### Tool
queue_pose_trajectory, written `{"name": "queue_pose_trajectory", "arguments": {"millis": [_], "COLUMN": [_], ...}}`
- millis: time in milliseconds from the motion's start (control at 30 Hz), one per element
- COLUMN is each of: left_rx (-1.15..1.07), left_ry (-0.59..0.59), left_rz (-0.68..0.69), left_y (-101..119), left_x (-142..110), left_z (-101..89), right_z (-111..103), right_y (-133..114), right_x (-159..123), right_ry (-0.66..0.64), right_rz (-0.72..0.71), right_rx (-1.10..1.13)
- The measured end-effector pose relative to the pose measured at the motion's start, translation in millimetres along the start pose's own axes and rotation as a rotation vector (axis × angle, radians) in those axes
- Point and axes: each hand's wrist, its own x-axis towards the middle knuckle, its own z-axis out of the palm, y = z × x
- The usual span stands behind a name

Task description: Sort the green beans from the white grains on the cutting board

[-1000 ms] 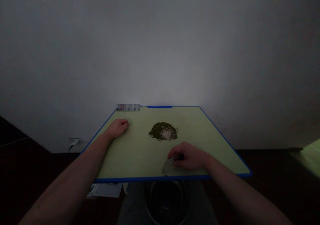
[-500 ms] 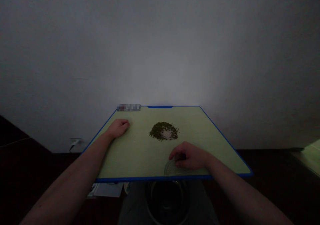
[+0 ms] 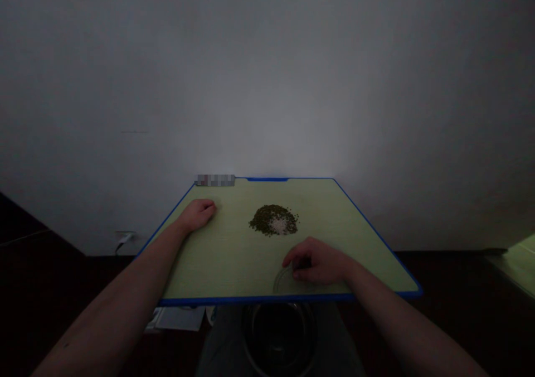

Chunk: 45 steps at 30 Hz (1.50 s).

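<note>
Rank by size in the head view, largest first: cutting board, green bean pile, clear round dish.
Largest: the blue-edged cutting board; then the green bean pile and clear round dish, too alike to rank.

You can read nothing here: the patch at the far corner of the cutting board (image 3: 214, 180) is blurred, and the paper (image 3: 179, 318) is illegible.

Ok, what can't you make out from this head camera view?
Head view:
- clear round piece: partly covered by the right hand, full shape hidden
- green and white pile: grains too small to identify
- patch at the far corner of the cutting board: blurred out
- dark bowl: cut off by the board and lower frame edge
</note>
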Motion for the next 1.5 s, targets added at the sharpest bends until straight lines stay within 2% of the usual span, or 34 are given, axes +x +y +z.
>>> {"name": "queue_pose_trajectory", "arguments": {"millis": [200,300,400,467,567,667,767,900,1267,1500], "left_rx": [0.011,-0.013,-0.021,-0.008,0.010,0.024,0.030,0.003,-0.013,0.011], "left_ry": [0.018,0.005,-0.009,-0.011,-0.007,-0.014,-0.012,0.002,-0.002,0.000], "left_rz": [0.031,0.000,-0.031,-0.031,-0.025,-0.028,-0.022,-0.013,-0.016,-0.004], "left_y": [0.8,2.3,3.3,3.6,3.8,5.1,6.9,6.8,-0.2,2.6], "left_x": [-0.6,-1.4,-1.4,-0.7,0.7,1.4,1.3,0.5,-0.7,0.1], "left_z": [-0.9,-1.6,-1.7,-1.5,-0.9,-0.7,-0.2,2.0,-0.3,-1.3], "right_z": [0.6,-4.1,-21.0,-38.8,-65.4,-77.6,-72.5,-56.5,-22.6,-19.2], "right_y": [1.9,6.8,10.2,10.3,12.0,22.8,40.4,54.6,36.5,38.3], "right_x": [-0.3,0.5,1.5,2.7,7.7,16.2,22.3,22.8,32.1,30.9], "right_ry": [0.043,0.152,0.363,0.491,0.582,0.677,0.689,0.617,0.483,0.484], "right_rz": [0.070,0.095,0.088,0.076,0.066,0.005,0.017,0.081,0.082,0.119], "right_rx": [0.128,0.190,0.205,0.136,0.040,0.103,0.246,0.228,-0.060,-0.123]}}
